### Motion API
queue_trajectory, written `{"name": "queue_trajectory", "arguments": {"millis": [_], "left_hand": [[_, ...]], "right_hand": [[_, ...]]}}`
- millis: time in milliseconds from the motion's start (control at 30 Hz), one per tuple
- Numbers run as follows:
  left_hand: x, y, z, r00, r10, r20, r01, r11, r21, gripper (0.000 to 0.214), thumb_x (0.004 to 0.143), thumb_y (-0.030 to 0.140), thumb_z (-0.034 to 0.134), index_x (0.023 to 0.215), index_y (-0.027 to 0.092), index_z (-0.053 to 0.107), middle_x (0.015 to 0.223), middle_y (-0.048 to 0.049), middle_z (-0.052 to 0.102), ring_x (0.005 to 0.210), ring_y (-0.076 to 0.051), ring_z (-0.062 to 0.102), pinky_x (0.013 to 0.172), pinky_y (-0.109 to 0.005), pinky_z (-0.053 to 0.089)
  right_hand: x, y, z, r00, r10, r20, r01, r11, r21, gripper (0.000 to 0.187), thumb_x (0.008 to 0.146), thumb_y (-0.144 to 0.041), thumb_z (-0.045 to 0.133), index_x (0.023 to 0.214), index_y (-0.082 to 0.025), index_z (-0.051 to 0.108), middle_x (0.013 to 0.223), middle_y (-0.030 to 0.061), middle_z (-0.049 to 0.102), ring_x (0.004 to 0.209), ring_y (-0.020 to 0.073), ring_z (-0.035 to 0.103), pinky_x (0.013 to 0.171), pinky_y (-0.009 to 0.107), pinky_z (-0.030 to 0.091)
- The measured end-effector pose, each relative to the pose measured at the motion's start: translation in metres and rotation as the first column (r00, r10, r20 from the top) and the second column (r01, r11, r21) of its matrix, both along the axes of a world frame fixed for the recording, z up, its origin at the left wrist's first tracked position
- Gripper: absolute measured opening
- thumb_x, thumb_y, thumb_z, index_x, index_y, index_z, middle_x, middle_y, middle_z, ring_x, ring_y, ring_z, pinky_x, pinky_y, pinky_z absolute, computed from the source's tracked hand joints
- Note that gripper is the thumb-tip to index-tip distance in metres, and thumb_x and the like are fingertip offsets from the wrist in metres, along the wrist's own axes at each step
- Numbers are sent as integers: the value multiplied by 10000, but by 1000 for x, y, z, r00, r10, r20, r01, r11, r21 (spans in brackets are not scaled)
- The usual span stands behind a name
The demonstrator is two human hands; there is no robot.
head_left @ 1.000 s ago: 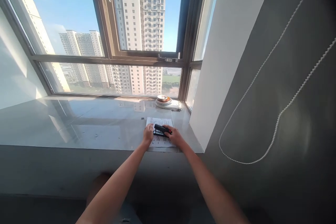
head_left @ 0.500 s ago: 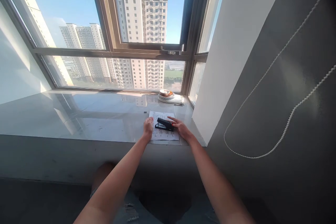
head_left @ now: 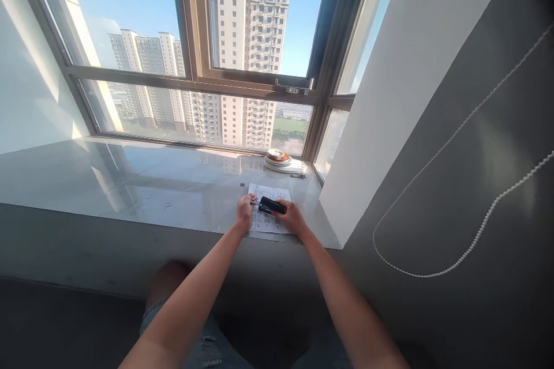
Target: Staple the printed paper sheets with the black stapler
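Note:
A black stapler [head_left: 271,206] is above the printed paper [head_left: 270,226] on the window sill. My right hand [head_left: 294,218] is closed around the stapler's right end. At the paper's left edge, my left hand [head_left: 244,212] is closed, its fingertips close to the stapler's front end. Its fingers seem to pinch the paper's edge, though the exact grip is too small to make out. The stapler covers part of the print. Just beyond the left hand lies a small dark piece [head_left: 242,184], perhaps a strip of staples.
Stacked round dishes or lids [head_left: 279,158] stand in the sill's far right corner, with a small dark item [head_left: 298,176] before them. Windows rise behind the sill [head_left: 130,184]. A white wall [head_left: 381,98] and a hanging bead chain [head_left: 476,225] are on the right.
My right hand has wrapped around the stapler, where its fingers were spread along it before. The stapler's jaws look closer together and its front nearer my left hand. The view has tilted slightly.

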State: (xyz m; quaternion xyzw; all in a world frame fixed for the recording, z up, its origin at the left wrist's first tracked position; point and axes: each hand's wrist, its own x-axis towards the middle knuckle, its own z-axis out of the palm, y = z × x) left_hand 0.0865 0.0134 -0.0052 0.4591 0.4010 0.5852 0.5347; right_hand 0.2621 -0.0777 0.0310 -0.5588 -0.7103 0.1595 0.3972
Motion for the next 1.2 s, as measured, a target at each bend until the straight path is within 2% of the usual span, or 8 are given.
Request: {"name": "queue_trajectory", "arguments": {"millis": [200, 333, 467, 567, 667, 900, 1033, 1200], "left_hand": [[1, -2, 1, 1000, -9, 7, 9, 999, -49, 256, 1003, 400, 436, 1015, 201, 596, 979, -102, 720, 936, -208, 709, 840, -337, 571], [1, -1, -2, 999, -16, 36, 16, 1000, -6, 179, 934, 291, 538, 1047, 175, 614, 982, -88, 738, 917, -205, 719, 865, -348, 565], [-1, -3, -2, 997, -70, 36, 70, 998, 10, 156, 935, 240, 560, 1040, 151, 633, 1019, -121, 751, 968, -219, 733, 900, -354, 567], [-2, -8, 1, 993, -45, 105, 45, 999, 7, 209, 969, 229, 545, 1139, 126, 609, 1074, -160, 747, 968, -214, 746, 922, -379, 584], [-5, -14, 6, 988, 1, 152, -7, 999, 39, 253, 963, 294, 608, 1132, 107, 615, 1068, -180, 750, 929, -220, 759, 916, -419, 606], [-9, -27, 18, 997, 27, -75, -12, 983, 185, 447, 824, 550, 718, 978, 131, 748, 918, -124, 773, 654, -192, 711, 537, -295, 549], [-6, -28, 18, 972, -115, -203, 154, 969, 191, 454, 814, 584, 697, 866, 138, 763, 784, -98, 754, 553, -151, 638, 481, -258, 480], [-8, -30, 20, 876, -376, -303, 427, 896, 123, 446, 776, 598, 724, 808, 155, 756, 684, -52, 705, 457, -100, 514, 438, -234, 377]], "right_hand": [[-24, -6, 11, 882, 13, 471, -106, 979, 172, 482, 986, -94, 410, 1410, -199, 612, 1462, 92, 578, 1442, 246, 445, 1191, 460, 361], [-27, -8, 11, 825, 24, 565, -185, 956, 229, 492, 1028, -83, 308, 1405, -158, 616, 1466, 129, 566, 1473, 257, 403, 1206, 502, 325], [-24, -14, 9, 864, -9, 503, -136, 958, 251, 496, 1021, -101, 323, 1412, -189, 615, 1479, 96, 557, 1486, 253, 382, 1232, 511, 287], [-24, -15, 6, 930, -221, 294, 150, 958, 246, 462, 991, -185, 426, 1413, -192, 615, 1418, 94, 615, 1387, 280, 509, 1194, 494, 360], [-25, -12, 0, 909, -416, 23, 411, 904, 116, 428, 908, -352, 605, 1297, -198, 698, 1177, 105, 745, 1100, 317, 686, 1027, 465, 511], [-21, -3, -7, 945, -294, -145, 291, 956, -41, 351, 797, -401, 735, 1087, -207, 775, 957, 51, 780, 924, 283, 728, 825, 361, 562], [-19, -9, -4, 958, -271, -96, 271, 963, -18, 322, 818, -392, 725, 1080, -211, 772, 964, 62, 777, 929, 287, 725, 814, 354, 551], [-22, -36, -3, 911, -412, 21, 412, 910, -39, 330, 815, -408, 747, 1094, -233, 772, 964, 110, 771, 930, 334, 721, 790, 378, 539]]}}
